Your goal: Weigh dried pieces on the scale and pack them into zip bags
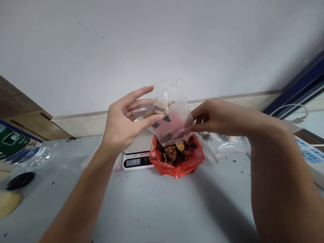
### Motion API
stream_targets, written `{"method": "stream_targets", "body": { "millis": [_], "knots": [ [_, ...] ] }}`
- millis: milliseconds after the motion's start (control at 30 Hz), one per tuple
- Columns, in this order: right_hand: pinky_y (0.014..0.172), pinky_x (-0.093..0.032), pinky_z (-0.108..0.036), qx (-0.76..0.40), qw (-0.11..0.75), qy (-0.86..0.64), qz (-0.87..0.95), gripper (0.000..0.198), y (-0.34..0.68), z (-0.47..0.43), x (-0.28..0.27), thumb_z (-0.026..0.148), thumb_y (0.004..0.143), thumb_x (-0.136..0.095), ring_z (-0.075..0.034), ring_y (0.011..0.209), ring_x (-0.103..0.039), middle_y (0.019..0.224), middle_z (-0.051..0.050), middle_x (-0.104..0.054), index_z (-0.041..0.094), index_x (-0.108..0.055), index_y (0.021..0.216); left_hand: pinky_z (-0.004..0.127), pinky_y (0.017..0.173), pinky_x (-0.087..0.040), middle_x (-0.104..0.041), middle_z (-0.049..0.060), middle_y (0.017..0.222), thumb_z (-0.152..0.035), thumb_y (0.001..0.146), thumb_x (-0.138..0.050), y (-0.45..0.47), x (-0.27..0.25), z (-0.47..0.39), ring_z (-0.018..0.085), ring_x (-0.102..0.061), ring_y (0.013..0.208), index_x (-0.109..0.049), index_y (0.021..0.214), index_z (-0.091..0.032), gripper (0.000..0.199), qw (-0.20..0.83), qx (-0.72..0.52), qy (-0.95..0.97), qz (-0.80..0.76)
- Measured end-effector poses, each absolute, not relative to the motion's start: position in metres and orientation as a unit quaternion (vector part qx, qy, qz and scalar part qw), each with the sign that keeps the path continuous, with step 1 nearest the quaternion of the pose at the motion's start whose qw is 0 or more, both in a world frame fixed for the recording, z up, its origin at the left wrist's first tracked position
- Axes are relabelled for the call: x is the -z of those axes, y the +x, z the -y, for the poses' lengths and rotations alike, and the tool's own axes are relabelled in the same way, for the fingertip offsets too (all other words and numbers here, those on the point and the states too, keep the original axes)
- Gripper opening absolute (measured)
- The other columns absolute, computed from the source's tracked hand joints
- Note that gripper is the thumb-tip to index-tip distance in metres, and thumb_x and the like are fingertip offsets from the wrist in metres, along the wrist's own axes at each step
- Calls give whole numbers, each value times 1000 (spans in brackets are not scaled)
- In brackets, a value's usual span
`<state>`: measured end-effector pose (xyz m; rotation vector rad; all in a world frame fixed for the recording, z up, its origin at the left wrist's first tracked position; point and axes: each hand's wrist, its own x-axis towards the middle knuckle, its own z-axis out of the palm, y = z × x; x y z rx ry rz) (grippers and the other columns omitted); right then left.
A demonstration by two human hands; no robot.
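A clear plastic bag (174, 118) with several dried brown and pale slices inside is held up between both hands. My left hand (126, 118) grips its left side, thumb in front over the slices. My right hand (212, 116) pinches the bag's right edge with thumb and finger. Just below the bag stands an open red plastic bag (177, 170), filled with dark and yellowish dried slices (174, 153). Behind and left of it is a white digital scale (138, 162) whose display reads 0.0; the hands and the held bag hide part of its platform.
More clear bags (227, 143) lie at the right by the wall, some with dark pieces. A water bottle (22, 145) and a black round object (20, 180) are at the left. A power strip (311, 153) with a white cable sits at the right edge.
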<state>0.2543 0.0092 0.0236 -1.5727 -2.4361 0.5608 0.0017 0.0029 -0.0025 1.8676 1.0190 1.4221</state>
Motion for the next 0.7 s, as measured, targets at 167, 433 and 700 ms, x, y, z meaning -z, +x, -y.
{"method": "stream_targets", "body": {
  "millis": [167,433,700],
  "knots": [
    [51,-29,-28,-210,88,-514,827,31,256,-11,-22,40,84,-69,-10,51,-34,53,5,-47,23,-68,57,46,102,-66,-84,6,109,-40,81,-92,2,7,-7,32,-79,114,-80,122,-25,46,266,-557,701,-357],
    [58,-37,-29,-193,133,-510,828,21,248,-10,-27,41,84,-72,-14,59,-49,63,2,-64,23,-82,80,40,101,-66,-82,3,122,-35,84,-89,-1,7,-10,27,-81,110,-81,115,-27,32,218,-607,692,-325],
    [55,-37,-29,-258,99,-533,800,34,256,-18,-15,50,80,-68,-14,58,-47,60,1,-57,21,-71,63,33,89,-68,-83,0,82,-24,84,-87,-1,11,-11,24,-83,93,-83,116,-23,32,248,-550,713,-357]
  ]
}}
